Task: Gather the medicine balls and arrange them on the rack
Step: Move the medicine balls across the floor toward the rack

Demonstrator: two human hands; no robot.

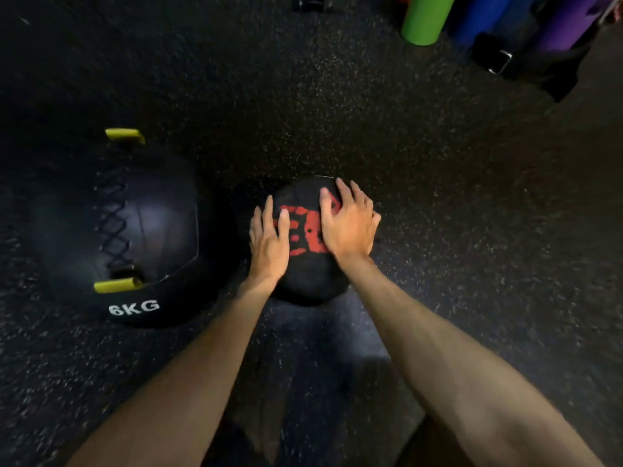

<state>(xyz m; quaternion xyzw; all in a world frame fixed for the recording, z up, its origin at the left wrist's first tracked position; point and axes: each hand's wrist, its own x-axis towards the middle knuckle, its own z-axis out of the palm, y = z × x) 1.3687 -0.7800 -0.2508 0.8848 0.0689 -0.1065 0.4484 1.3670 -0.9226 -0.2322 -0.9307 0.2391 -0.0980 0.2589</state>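
A small black medicine ball [305, 274] with red print lies on the dark speckled floor at the centre. My left hand [269, 241] is pressed flat against its left side and my right hand [349, 224] lies over its upper right, so both hands hold it between them. The fingers are spread over the ball's surface. To the left sits a larger black medicine ball [135, 237] with yellow tabs, blue lacing and the marking "6KG". It is apart from both hands. No rack shows in the head view.
Upright rolled mats in green [423, 20], blue [482, 15] and purple [569, 21] stand at the top right. A black strap with a metal buckle [502, 62] lies in front of them. Rubber floor surrounds both balls.
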